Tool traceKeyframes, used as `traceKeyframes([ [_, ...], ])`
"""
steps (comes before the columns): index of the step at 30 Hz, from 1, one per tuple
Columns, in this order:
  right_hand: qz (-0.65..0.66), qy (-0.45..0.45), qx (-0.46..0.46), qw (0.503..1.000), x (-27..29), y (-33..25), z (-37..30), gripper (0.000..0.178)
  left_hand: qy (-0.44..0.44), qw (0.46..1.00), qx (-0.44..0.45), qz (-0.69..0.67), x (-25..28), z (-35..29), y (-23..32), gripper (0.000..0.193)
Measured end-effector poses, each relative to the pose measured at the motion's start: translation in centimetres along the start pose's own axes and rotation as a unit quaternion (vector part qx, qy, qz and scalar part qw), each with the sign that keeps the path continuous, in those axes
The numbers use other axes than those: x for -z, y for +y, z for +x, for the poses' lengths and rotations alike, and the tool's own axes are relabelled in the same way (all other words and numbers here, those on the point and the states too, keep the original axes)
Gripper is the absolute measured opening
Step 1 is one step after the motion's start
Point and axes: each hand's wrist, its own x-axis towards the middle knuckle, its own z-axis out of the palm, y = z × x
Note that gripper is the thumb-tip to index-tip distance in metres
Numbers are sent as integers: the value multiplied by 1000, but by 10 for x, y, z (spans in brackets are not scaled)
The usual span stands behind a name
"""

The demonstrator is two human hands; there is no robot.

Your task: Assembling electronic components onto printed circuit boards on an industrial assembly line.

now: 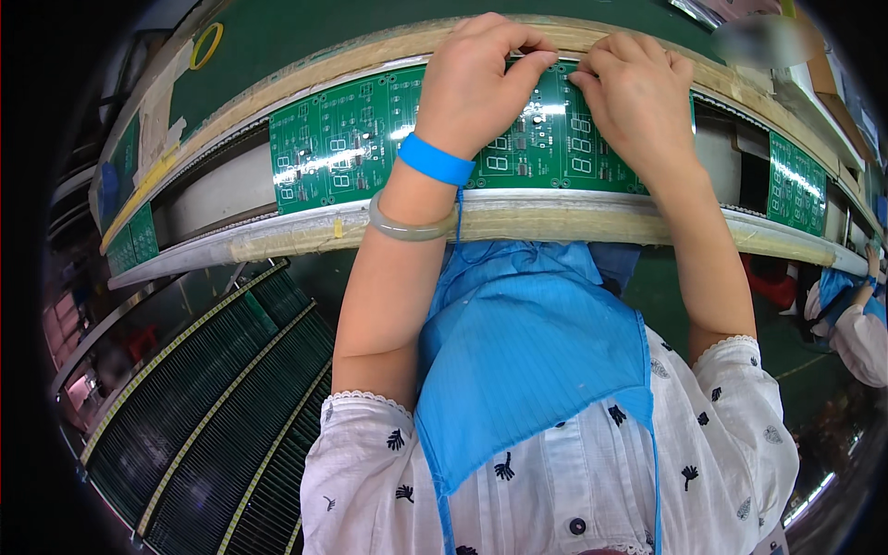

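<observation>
White cloth blouse [573, 476] is nearest. Under left hand [476, 83] and right hand [640, 106], fingers' grip unclear, lies a glossy green circuit board [370, 120].

I had a long track [217, 199] in front of me, near rail [555, 218] tan-taped. Wide green circuit-board stretch [342, 148] lay mid-track; another board [134, 239] far left, one more board [797, 185] right, gaps between. Yellow ring [205, 46] lay on a green surface [268, 37] beyond.
</observation>
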Motion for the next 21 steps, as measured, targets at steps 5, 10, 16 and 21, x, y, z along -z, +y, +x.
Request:
traceKeyframes([
  [5,37,-22,35,998,3,12,0,10,1,1000,25,-10,4,-2,2,10],
  [10,42,-56,29,997,6,10,2,10,-29,995,95,-19,24,5,23,8],
  [16,55,-51,11,997,3,13,4,10,-7,998,43,-35,27,3,20,7],
  [21,14,-54,35,998,5,10,7,10,3,999,22,-28,28,0,18,5],
])
